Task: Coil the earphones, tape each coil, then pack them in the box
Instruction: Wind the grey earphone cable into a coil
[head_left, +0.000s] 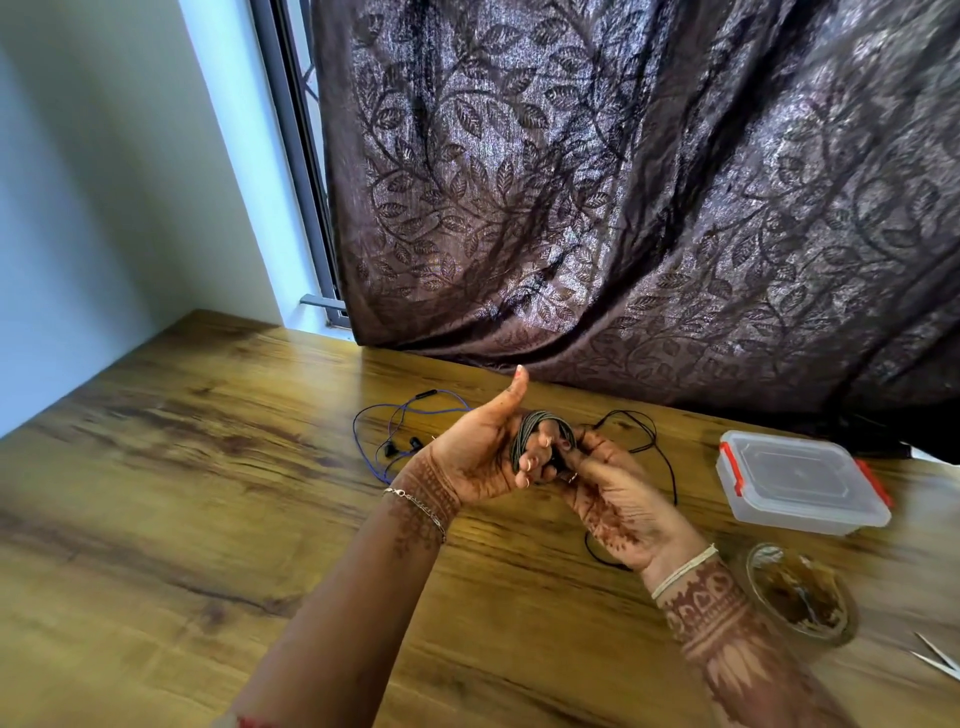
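My left hand (480, 457) is raised over the wooden table (208, 467), thumb up, with a dark earphone cord (537, 428) coiled around its curled fingers. My right hand (615, 501) pinches the cord at the coil's right side. The loose tail of this black cord (667, 457) trails on the table behind my right hand. A blue earphone (395, 426) lies uncoiled on the table to the left of my hands. A clear plastic box (800, 480) with red clips and its lid on stands at the right. A roll of clear tape (800, 595) lies near my right wrist.
A dark leaf-patterned curtain (623, 208) hangs right behind the table and rests on its far edge. Scissor tips (940, 662) show at the lower right edge. A white wall and window frame (301, 156) are at the left.
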